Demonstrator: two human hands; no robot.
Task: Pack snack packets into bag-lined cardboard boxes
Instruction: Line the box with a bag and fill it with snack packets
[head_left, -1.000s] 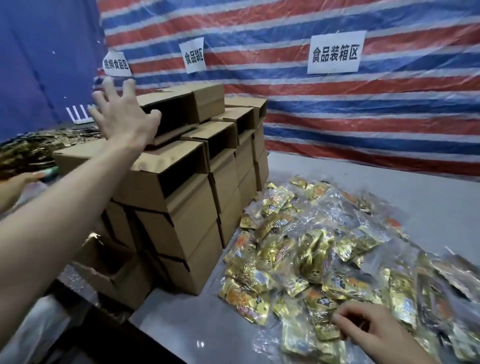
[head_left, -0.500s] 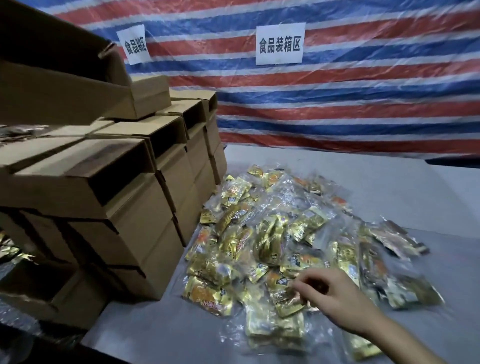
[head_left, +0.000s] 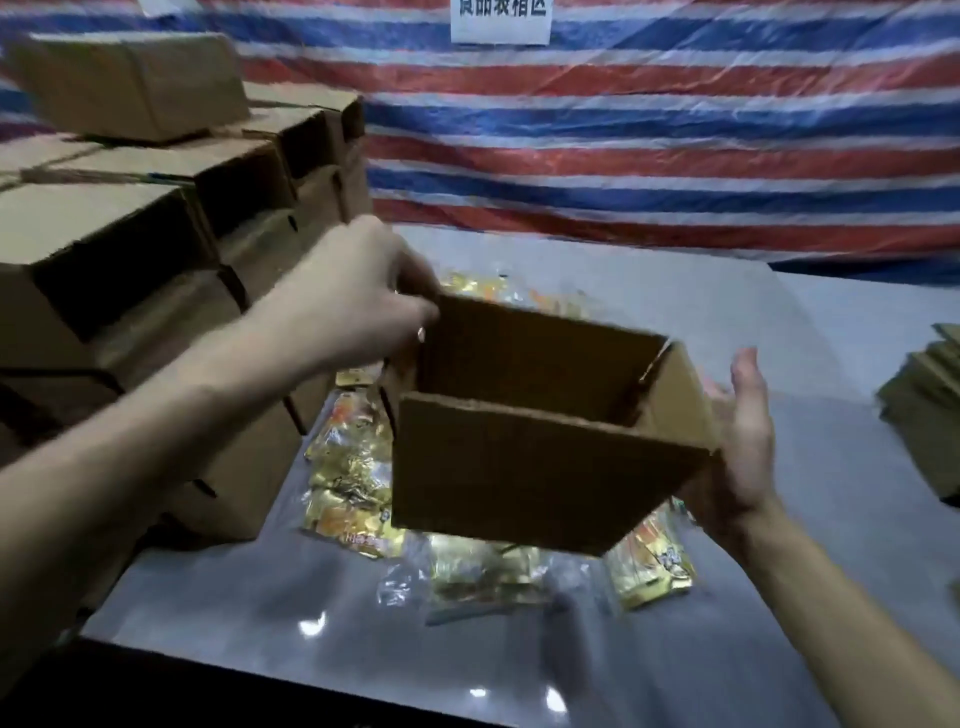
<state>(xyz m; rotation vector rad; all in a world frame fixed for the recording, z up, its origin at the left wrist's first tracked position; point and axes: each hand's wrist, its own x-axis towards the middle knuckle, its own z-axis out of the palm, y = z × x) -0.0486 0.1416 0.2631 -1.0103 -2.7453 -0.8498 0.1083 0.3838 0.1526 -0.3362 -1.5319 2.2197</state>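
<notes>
One striped tarpaulin (head_left: 649, 135) backs the scene; below it, left, stands the stack of cartons (head_left: 104, 249), then the grey table (head_left: 831, 519). The open box (head_left: 519, 478), half a second ago just lifted off that stack, now hangs mouth-up over the snack packets (head_left: 353, 467), between both hands. Left hand (head_left: 358, 296): fingers curled over the far-left corner, gripping the rim. Right hand (head_left: 743, 447): off the packets, fingers straight, palm against the box's right wall. No liner shows inside, so lining likely precedes packing.
</notes>
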